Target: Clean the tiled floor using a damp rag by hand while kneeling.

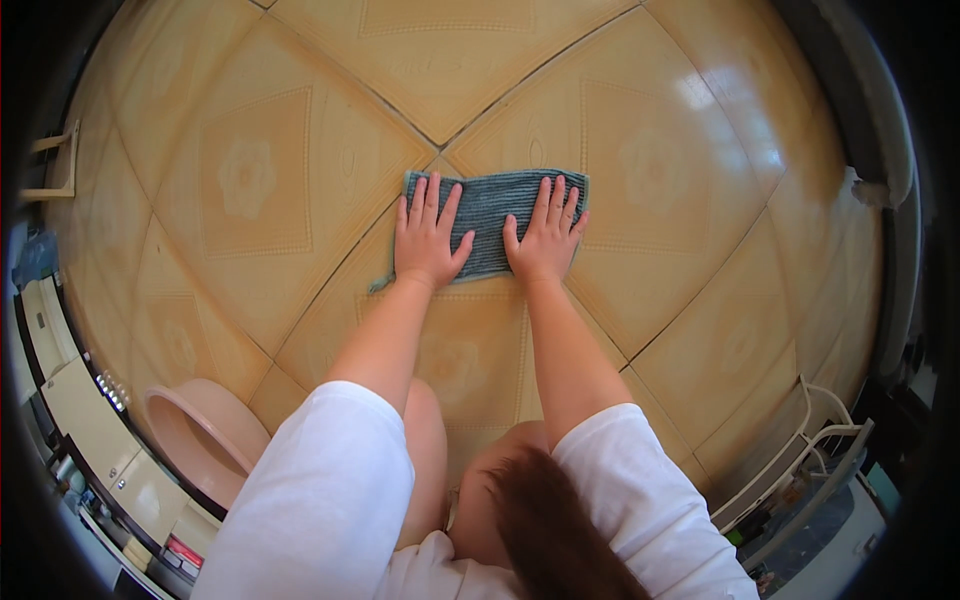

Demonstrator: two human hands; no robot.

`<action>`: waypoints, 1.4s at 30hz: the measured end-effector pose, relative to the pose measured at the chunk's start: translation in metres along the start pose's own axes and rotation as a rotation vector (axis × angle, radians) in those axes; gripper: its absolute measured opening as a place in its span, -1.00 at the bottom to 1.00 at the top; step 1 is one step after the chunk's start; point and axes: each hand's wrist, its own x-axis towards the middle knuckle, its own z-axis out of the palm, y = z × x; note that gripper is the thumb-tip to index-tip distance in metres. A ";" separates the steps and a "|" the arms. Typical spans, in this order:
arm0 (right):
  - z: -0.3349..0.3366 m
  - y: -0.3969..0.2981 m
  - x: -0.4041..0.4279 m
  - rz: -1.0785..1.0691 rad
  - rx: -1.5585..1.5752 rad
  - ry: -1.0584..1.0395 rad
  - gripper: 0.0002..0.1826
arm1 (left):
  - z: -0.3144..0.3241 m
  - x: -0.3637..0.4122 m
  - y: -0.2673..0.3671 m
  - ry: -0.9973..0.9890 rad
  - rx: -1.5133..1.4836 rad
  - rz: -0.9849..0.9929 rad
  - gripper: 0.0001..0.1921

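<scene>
A blue-grey ribbed cloth [491, 225] lies spread flat on the tiled floor [450, 352] in front of my knees. My left hand [429, 236] presses palm down on its left part, fingers apart and pointing away from me. On the right part of the cloth rests my right hand [546, 236], also flat with spread fingers. Ribbed fabric shows between the two hands. A small loop or corner of the cloth sticks out at its lower left. Neither hand grips anything.
A pink plastic basin [217, 427] stands tilted at my left, beside a cream cabinet [90, 412]. A metal-framed rack [780, 457] is at the lower right. Dark furniture [877, 112] edges the upper right, and light-coloured legs of a stand [73, 161] show at the far left.
</scene>
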 end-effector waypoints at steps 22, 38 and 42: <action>-0.014 -0.015 0.104 0.019 0.013 -0.008 -0.13 | -0.020 0.131 -0.021 0.022 -0.030 0.045 -0.22; 0.006 0.010 0.108 0.157 0.017 0.067 -0.19 | 0.016 0.175 0.015 0.010 -0.043 0.278 -0.14; -0.012 0.037 -0.010 0.302 0.045 -0.031 -0.15 | 0.014 0.113 0.053 -0.213 -0.109 0.429 -0.09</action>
